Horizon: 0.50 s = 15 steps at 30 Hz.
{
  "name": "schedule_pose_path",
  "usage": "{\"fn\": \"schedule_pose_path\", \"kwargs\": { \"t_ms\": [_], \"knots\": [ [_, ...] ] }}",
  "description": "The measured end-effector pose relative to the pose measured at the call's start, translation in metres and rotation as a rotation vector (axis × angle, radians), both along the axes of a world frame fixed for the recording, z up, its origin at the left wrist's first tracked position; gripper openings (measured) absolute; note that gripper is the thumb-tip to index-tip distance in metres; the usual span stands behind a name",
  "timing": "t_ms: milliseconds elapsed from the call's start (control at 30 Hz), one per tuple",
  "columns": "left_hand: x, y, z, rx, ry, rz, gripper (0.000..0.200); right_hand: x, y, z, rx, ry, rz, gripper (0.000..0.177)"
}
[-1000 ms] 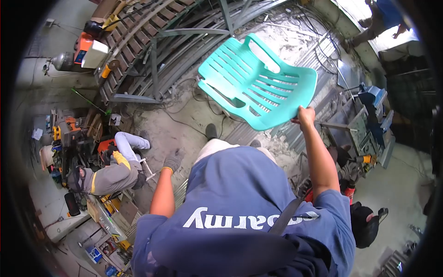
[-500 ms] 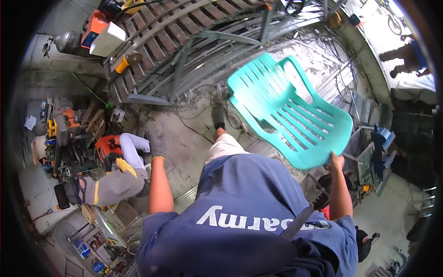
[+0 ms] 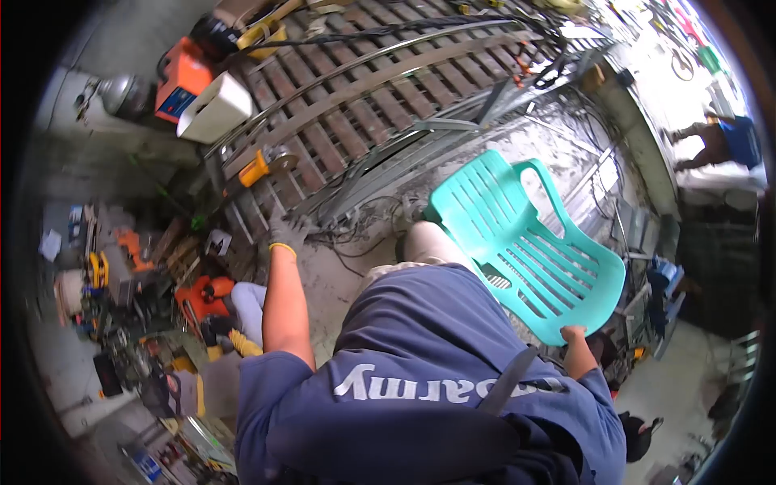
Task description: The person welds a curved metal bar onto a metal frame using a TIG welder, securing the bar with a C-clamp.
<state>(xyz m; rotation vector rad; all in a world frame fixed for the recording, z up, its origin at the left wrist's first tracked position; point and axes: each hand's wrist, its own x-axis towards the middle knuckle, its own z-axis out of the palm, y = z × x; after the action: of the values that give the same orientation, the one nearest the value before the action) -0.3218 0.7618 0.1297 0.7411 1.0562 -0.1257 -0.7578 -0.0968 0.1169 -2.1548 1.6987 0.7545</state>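
My right hand [image 3: 574, 333] is bare and closed on the top edge of a turquoise slatted plastic chair [image 3: 558, 267]. The chair hangs tilted to my right front, its seat pointing away from me and an armrest loop on its far side. In a grey work glove with a yellow cuff, my left hand [image 3: 288, 229] reaches forward with fingers spread and nothing in them. It overlaps the near edge of a slatted workbench [image 3: 356, 113]. Close beyond it on the slats lies a yellow angle grinder [image 3: 263, 166].
Left of me a person in work gloves [image 3: 214, 380] crouches by cluttered tools. A white bin [image 3: 214, 109] and an orange machine [image 3: 190, 77] stand at the bench's left end. Cables [image 3: 356, 242] trail on the floor ahead. Another person [image 3: 731, 144] is at far right.
My left hand has moved forward to the bench edge. My body and view have shifted toward the bench, and the chair has come along in my right hand.
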Motion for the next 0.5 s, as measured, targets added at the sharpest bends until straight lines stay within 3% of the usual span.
{"fn": "schedule_pose_path", "kwargs": {
  "t_ms": [67, 133, 200, 233, 300, 333, 433, 500],
  "knots": [
    [0.01, 0.002, -0.001, 0.019, -0.03, -0.024, 0.069, -0.003, 0.008, -0.007, 0.011, -0.018, -0.055, 0.079],
    [0.019, 0.014, -0.019, 0.07, -0.088, -0.046, 0.069, -0.006, 0.013, -0.015, 0.014, -0.05, -0.116, 0.085],
    [0.022, 0.034, -0.042, 0.016, -0.273, -0.164, 0.058, -0.016, 0.017, -0.025, 0.011, -0.091, -0.182, 0.092],
    [0.023, 0.063, -0.077, 0.139, -0.355, -0.335, 0.056, -0.022, 0.019, -0.029, 0.01, -0.11, -0.214, 0.095],
    [0.038, 0.055, -0.088, 0.147, -0.291, -0.202, 0.054, -0.037, 0.02, -0.039, 0.009, -0.153, -0.282, 0.103],
    [0.039, 0.04, -0.067, 0.034, -0.121, 0.094, 0.053, -0.046, 0.018, -0.046, 0.012, -0.176, -0.315, 0.106],
    [0.038, 0.034, -0.061, 0.042, -0.13, 0.166, 0.053, -0.07, 0.014, -0.063, 0.0, -0.261, -0.418, 0.118],
    [0.031, 0.026, -0.043, -0.049, -0.283, 0.275, 0.055, -0.064, 0.024, -0.058, -0.067, -0.314, -0.467, 0.119]
  ]
}}
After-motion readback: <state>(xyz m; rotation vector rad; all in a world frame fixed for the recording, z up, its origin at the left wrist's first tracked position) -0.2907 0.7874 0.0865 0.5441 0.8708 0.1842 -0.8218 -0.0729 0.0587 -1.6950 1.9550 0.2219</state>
